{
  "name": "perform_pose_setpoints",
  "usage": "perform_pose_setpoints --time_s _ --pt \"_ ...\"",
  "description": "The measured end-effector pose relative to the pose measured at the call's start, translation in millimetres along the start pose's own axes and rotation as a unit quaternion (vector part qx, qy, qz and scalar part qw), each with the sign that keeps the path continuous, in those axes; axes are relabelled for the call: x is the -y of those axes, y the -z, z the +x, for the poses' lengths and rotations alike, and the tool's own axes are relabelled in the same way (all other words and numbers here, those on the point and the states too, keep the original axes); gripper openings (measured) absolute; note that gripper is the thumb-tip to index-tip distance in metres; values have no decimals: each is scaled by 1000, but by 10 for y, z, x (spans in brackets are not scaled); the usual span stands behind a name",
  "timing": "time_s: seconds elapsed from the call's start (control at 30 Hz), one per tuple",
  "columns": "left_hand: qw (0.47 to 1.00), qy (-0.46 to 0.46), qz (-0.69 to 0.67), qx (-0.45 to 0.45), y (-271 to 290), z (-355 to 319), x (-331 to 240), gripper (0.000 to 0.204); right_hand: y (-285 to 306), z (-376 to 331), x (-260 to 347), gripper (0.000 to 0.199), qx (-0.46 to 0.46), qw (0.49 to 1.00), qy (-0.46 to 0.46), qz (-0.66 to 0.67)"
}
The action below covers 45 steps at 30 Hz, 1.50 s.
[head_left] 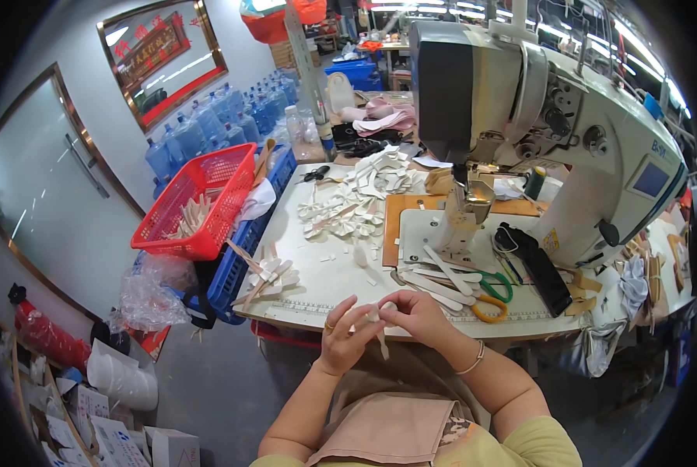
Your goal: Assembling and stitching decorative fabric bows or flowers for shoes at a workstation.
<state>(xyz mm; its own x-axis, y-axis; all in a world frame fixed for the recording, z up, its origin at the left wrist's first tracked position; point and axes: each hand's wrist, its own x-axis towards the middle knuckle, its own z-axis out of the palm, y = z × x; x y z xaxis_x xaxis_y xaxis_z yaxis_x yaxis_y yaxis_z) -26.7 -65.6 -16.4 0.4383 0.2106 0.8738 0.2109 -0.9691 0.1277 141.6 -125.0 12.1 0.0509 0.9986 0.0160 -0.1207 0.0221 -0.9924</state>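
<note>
My left hand [342, 335] and my right hand [415, 310] meet at the near edge of the white sewing table [325, 272]. Together they pinch a small pale strip [374, 317] whose end hangs down between them. Past my hands lie several long white strips [442, 280] next to the sewing machine's post [461, 214]. A pile of small white cut pieces [356, 204] covers the table's far left part. A fan of strips [267, 276] sits at the left front corner.
A large white sewing machine [566, 132] fills the right. Green and orange-handled scissors [492, 296] lie beside a black case [537, 268]. A red basket [201, 198] sits on a blue crate [243, 249] at left. Water bottles [208, 128] line the wall.
</note>
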Motion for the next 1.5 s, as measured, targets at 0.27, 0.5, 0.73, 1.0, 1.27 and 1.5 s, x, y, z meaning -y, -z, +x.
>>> perform_pose_setpoints --time_s 0.27,0.5,0.73,1.0,1.27,1.5 --pt "961 261 -49 -75 -56 175 -219 22 -220 -123 -70 14 -172 957 178 -153" --pt "902 365 -223 -68 -95 61 -234 19 -172 -229 -99 13 -119 982 131 -62" --pt "857 399 -325 -11 -86 -113 -272 17 -38 -299 -43 15 -58 925 191 -323" --pt "931 317 -180 -2 -96 -114 -351 17 -173 -354 -131 8 -161 913 199 -319" --pt "769 491 -407 37 -5 -128 -355 13 -61 -384 -24 11 -54 906 229 -351" --pt "694 477 -537 43 14 -196 -402 6 -53 -406 -60 16 -40 857 316 -404"
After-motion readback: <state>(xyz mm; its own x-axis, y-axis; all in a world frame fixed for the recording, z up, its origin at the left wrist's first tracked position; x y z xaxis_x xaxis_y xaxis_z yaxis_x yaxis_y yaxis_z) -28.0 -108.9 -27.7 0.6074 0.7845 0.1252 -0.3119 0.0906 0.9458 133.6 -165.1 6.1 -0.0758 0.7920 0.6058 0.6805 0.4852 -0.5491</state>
